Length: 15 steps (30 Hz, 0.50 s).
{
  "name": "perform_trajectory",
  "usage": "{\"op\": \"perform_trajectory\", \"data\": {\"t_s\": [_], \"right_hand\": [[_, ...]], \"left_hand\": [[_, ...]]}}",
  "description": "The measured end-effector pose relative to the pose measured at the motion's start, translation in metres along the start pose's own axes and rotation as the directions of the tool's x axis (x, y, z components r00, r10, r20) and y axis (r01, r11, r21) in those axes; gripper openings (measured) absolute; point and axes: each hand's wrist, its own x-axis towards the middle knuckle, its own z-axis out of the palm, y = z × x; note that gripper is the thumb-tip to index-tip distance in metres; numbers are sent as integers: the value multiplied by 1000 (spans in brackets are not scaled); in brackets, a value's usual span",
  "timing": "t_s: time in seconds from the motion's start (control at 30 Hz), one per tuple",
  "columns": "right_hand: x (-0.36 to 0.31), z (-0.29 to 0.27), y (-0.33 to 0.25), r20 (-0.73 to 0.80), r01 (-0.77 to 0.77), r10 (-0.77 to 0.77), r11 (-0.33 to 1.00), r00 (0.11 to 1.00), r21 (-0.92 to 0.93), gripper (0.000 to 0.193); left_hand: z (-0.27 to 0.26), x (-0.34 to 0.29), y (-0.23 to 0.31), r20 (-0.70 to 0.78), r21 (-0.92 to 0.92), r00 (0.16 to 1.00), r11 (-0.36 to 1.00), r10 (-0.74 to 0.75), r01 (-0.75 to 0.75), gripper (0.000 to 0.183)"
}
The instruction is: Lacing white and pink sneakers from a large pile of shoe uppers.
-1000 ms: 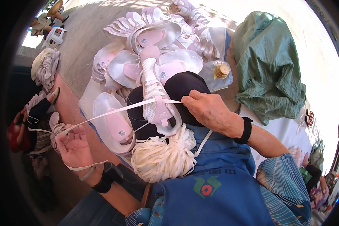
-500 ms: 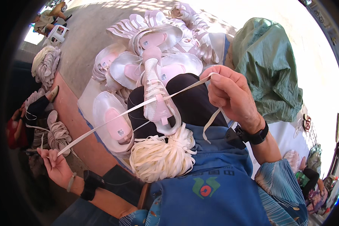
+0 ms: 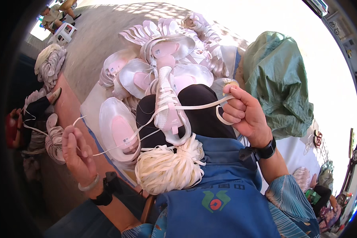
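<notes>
A white and pink shoe point(image 3: 167, 104) lies on my lap, over my dark-clad knee point(image 3: 202, 107). A flat white lace point(image 3: 194, 107) runs from its eyelets out to both sides. My right hand point(image 3: 242, 113) is raised beside the shoe, fingers shut on one end of the lace, with a loop hanging below. My left hand point(image 3: 76, 152) is down at the left, pinching the other end of the lace, which stretches taut toward the shoe. A bundle of white laces point(image 3: 168, 168) rests on my blue apron point(image 3: 222, 190).
A pile of pink and white shoes point(image 3: 158, 59) lies ahead on a white sheet point(image 3: 92, 107). A green cloth heap point(image 3: 275, 79) sits at the right. Another person sits at the left with shoes point(image 3: 47, 65) stacked nearby. A further person sits by a stool point(image 3: 63, 33).
My right hand has dropped slightly and keeps the lace end. My left hand has risen and come closer to the shoe, and the lace now runs lower across it.
</notes>
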Motion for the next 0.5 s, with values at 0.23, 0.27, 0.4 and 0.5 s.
{"op": "perform_trajectory", "data": {"t_s": [0.23, 0.27, 0.4, 0.5], "right_hand": [[19, 19, 53, 312, 244, -59, -493, 948, -835, 33], [23, 17, 59, 276, 238, 8, -527, 961, -816, 33], [30, 15, 78, 269, 199, -27, -599, 963, -775, 27], [31, 7, 81, 338, 233, -67, -599, 939, -766, 24]], "left_hand": [[112, -16, -82, 399, 759, 910, 598, -113, -259, 35], [114, -16, -91, 473, 769, 877, 526, -86, -363, 44], [119, -23, -94, 604, 745, 793, 408, -79, -528, 74], [123, -28, -91, 636, 757, 761, 293, -128, -584, 91]]}}
